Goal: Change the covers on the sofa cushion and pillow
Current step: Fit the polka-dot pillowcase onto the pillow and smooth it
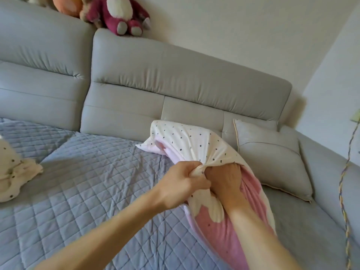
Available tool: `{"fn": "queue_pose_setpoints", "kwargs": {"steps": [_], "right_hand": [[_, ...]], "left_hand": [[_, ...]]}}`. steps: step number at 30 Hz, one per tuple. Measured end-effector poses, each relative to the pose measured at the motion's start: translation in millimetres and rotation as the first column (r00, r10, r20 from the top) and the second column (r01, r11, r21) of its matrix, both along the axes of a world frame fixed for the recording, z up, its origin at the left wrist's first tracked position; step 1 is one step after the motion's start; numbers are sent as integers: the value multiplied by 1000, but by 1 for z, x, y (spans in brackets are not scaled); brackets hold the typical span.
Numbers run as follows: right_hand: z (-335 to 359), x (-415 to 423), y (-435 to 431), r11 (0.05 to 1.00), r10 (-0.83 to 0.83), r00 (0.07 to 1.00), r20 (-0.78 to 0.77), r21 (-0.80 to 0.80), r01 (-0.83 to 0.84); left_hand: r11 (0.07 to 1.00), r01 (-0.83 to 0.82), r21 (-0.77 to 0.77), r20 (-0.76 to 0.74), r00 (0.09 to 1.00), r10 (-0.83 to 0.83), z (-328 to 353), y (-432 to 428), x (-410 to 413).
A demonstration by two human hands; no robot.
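Cover (187,141): white w/ dots, pink below, on sofa (175,78).
L hand (181,184): fist grips bunched cover edge.
R hand (224,178): curled, grips cover fabric, touching L.

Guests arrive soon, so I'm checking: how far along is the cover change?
Done: perhaps one piece, since a crumpled dotted cloth lies loose on the quilted seat. In hand: the left hand and right hand both grip the bunched dotted cover; whether it is going on or coming off, I cannot tell. Left: the grey cushion leans untouched against the backrest.
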State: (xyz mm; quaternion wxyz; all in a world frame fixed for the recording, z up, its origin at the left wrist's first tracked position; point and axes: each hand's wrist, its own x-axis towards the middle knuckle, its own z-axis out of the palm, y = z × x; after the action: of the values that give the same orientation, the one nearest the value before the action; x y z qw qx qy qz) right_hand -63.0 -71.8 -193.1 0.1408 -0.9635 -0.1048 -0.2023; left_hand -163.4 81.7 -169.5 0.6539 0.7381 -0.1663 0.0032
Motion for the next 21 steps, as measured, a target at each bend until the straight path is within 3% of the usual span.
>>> {"fn": "queue_pose_setpoints", "kwargs": {"steps": [2, 3, 5, 7, 10, 13, 17, 21], "right_hand": [[-10, 3, 2, 997, 73, 970, -231, 4, -74], [-16, -3, 5, 987, 159, 950, -267, 8, -163], [-34, -26, 16, 946, 322, 924, -205, 44, -320], [-58, -41, 27, 913, 404, 912, -77, -19, -406], [-82, -63, 42, 885, 397, 911, -112, -216, -412], [-80, -83, 37, 841, 453, 887, -88, -287, -459], [-75, -105, 5, 830, 526, 849, -49, -190, -525], [-64, -104, -48, 901, 417, 907, -61, -109, -421]], "left_hand": [[978, -50, 204, -51, 997, 62, -22, 26, 4], [944, -125, 304, -61, 987, 150, -44, 41, 4], [799, -234, 555, -49, 949, 312, -94, 71, -5], [685, -176, 707, -69, 947, 314, -134, 87, -22], [644, -108, 758, -81, 963, 257, -147, 93, -36], [650, -35, 759, -126, 972, 199, -128, 99, -35], [564, -48, 824, -46, 987, 152, -105, 99, -32], [523, -199, 828, 113, 975, 193, -85, 76, -12]]}}
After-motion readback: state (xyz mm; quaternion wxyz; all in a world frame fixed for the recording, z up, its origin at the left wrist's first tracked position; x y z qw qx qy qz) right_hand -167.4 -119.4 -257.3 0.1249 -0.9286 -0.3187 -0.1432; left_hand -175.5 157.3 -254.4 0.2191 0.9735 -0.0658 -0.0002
